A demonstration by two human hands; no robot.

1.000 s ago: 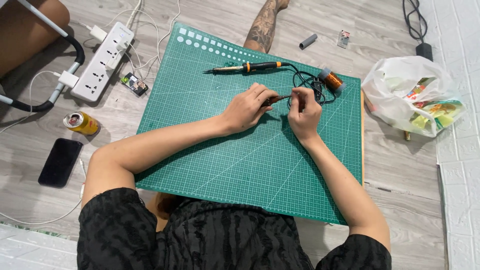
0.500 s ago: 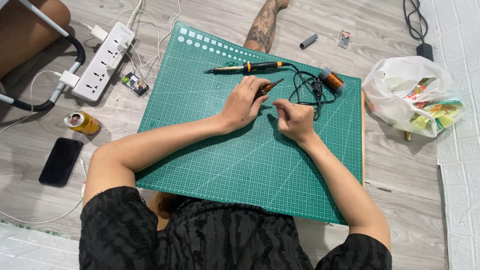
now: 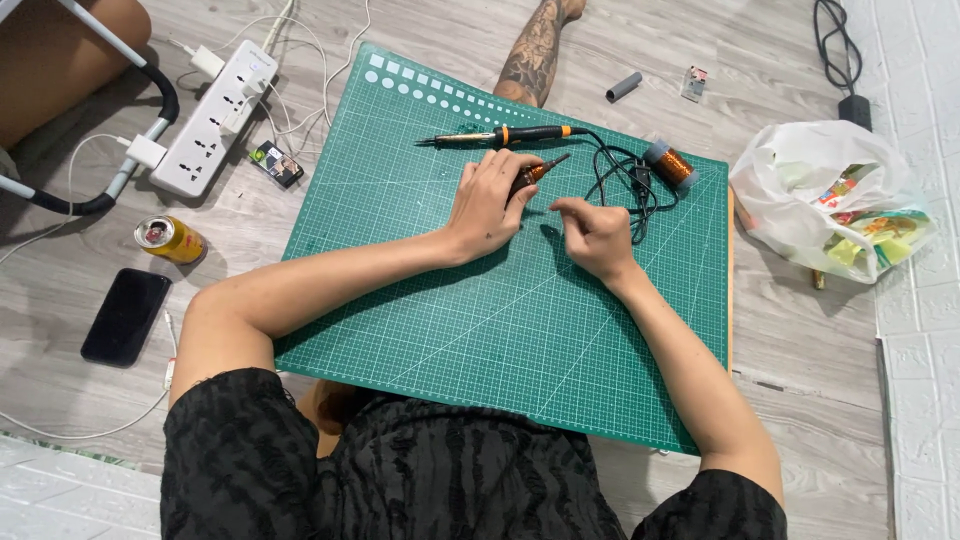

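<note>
Grey plank floor (image 3: 820, 400) carries a green cutting mat (image 3: 500, 330), white power strip (image 3: 212, 120), yellow can (image 3: 172, 240), black phone (image 3: 126, 316), white plastic bag (image 3: 830, 195) and grey tube (image 3: 623, 87).

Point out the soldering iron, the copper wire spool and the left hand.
soldering iron (image 3: 525, 133): head view, on its black and orange handle.
copper wire spool (image 3: 673, 164): head view, on the wound copper.
left hand (image 3: 487, 200): head view, on the back of the hand.

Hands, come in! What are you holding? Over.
Left hand gripping small orange-tipped tool. Right hand pinched shut, contents too small to tell. Soldering iron just beyond.
</note>
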